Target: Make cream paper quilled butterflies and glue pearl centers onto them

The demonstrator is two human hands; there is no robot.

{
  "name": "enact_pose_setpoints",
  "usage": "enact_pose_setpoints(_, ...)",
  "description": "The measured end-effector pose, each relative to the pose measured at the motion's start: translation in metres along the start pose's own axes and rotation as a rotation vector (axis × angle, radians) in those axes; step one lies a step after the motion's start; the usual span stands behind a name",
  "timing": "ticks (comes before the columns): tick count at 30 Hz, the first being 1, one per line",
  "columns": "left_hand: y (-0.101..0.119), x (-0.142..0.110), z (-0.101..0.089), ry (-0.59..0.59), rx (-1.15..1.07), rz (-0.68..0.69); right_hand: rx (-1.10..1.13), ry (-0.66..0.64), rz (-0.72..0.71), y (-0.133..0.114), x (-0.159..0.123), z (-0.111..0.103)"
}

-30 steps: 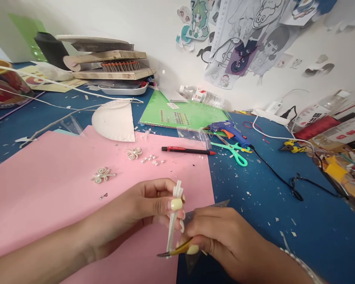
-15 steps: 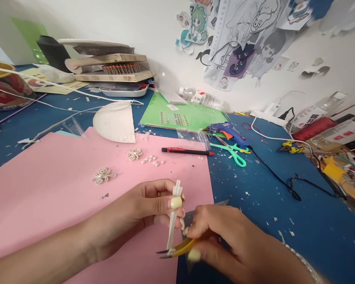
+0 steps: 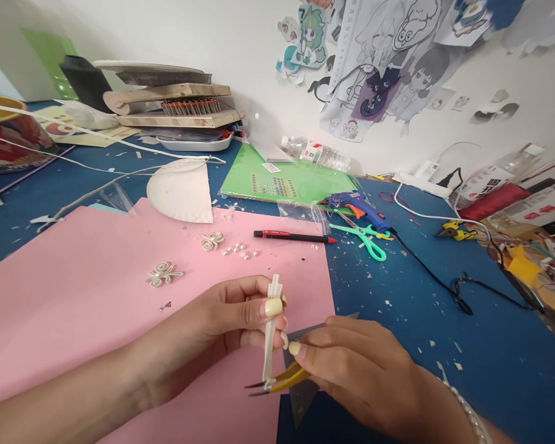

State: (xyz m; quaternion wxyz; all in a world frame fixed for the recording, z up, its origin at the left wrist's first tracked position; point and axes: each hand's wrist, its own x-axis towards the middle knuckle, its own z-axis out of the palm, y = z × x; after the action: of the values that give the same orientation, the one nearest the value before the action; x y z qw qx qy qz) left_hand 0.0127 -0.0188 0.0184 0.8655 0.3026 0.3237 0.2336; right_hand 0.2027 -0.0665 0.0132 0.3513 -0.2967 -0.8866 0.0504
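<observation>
My left hand point(image 3: 235, 314) pinches a narrow bundle of white strips point(image 3: 269, 351) between thumb and fingers, its stepped ends pointing up. Closed around yellow tweezers point(image 3: 290, 377) with dark, pointed tips is my right hand point(image 3: 365, 370). The tips stand apart around the bundle's lower end; whether they touch it I cannot tell. Beneath both hands lies pink paper point(image 3: 97, 345), and a grey triangular ruler point(image 3: 300, 401) is partly hidden by the right hand. Coiled cream cord ornaments point(image 3: 161, 275) and several pearl beads point(image 3: 240, 250) rest farther back on the paper.
A red and black pen point(image 3: 293, 237) lies near green scissors point(image 3: 364, 237) and a blue glue gun point(image 3: 358, 206) with its black cable. Behind are a green folder point(image 3: 277, 176), a white rounded piece point(image 3: 180, 191) and stacked wooden boards point(image 3: 171, 117). Scraps litter the blue table point(image 3: 398, 296).
The tweezers' tips went from together to apart at the bundle's lower end. My right hand's fingers shifted along the tweezers, while my left hand rose slightly with the strips.
</observation>
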Motion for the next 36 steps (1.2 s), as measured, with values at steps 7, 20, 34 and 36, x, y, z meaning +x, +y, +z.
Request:
enact_pose_setpoints(7, -0.0020, -0.0009, -0.0025, -0.052, -0.046, -0.025, -0.036, -0.007, -0.019, -0.0002, 0.0019, -0.0031)
enact_pose_setpoints(20, -0.0042, -0.0011, -0.0035, -0.067, -0.070, -0.041, -0.031, -0.032, -0.032, -0.0012, 0.0043, -0.0063)
enact_pose_setpoints(34, -0.0023, -0.0011, -0.0008, -0.052, 0.023, -0.058, 0.613, -0.362, 0.477, -0.0005, -0.0006, -0.0058)
enact_pose_setpoints(36, -0.0019, -0.0017, -0.0011, -0.062, 0.048, -0.057, 0.739, -0.434, 0.592, 0.0004, -0.0018, -0.0055)
